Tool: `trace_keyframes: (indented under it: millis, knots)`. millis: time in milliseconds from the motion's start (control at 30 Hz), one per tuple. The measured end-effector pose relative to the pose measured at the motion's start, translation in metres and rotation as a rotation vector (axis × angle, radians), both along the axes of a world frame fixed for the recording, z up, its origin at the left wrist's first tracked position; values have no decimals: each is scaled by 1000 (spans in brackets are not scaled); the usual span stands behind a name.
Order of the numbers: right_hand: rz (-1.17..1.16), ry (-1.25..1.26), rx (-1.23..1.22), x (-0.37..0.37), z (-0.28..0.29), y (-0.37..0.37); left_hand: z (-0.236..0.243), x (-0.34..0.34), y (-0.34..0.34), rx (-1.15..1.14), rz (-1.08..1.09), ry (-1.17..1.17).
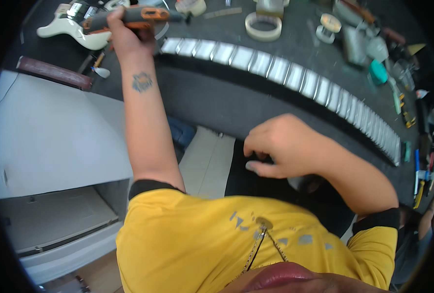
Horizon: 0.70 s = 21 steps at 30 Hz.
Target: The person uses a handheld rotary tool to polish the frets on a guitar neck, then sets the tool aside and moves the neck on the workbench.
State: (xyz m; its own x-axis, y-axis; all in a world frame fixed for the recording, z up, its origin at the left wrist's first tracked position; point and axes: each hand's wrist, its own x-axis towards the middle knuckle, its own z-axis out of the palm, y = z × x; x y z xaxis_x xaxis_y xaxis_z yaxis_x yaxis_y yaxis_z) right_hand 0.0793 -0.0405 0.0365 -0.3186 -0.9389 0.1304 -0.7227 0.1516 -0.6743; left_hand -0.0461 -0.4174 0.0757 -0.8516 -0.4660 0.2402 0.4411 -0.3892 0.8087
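Observation:
Up at the far left, my left hand point(123, 33) is wrapped round a grey and orange rotary tool point(151, 14), lifted over the dark worktable point(222, 29). The tool's narrow tip points right, and its outline is slightly blurred. My right hand point(283, 146) hangs in front of the table edge, above my lap, with nothing in it. Its fingers are loosely bent and the thumb stands apart from them. Along the table's near edge runs a long strip of shiny white and silver segments point(261, 63), between my two arms and beyond them.
A tape roll point(263, 27) and a spool point(328, 27) lie beyond the strip. Left is a white curved object point(73, 33), with a dark reddish bar point(55, 72) on a white cabinet point(60, 127). Assorted tools and a teal-headed brush point(379, 72) crowd the right side. Another person's arm point(429, 215) shows there.

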Motion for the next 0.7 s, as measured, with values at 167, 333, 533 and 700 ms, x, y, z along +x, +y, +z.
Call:
trace_keyframes:
  millis: [167,333,533,700]
  knots:
    - [-65,262,-439,18,114,13,72,77,111,-177,60,199]
    - [-318,702,-651,22,209,-4,77,138,174,-276,-35,257]
    - [-418,317,-545,39,224,-26,101,190,224,-468,27,356]
    - [-254,-102,-536,53,239,-19,110,220,233,-447,-60,395]
